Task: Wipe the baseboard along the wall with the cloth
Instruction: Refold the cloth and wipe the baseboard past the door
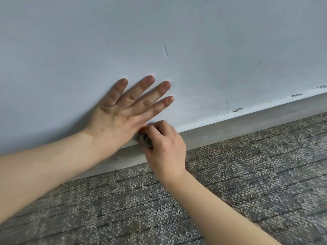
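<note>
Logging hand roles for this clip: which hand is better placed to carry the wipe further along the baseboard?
The right hand: its grip is closed on the cloth, pressed against the baseboard. The left hand lies flat and open on the wall, apparently only as a brace.

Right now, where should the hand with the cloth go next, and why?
Probably slide the right hand to the right along the baseboard. Its fingers are closed on the cloth, which sits at the baseboard's top edge beside the left hand, which is spread flat on the wall. A long stretch of baseboard runs on to the right, with scuffs and chipped paint along its top.
</note>
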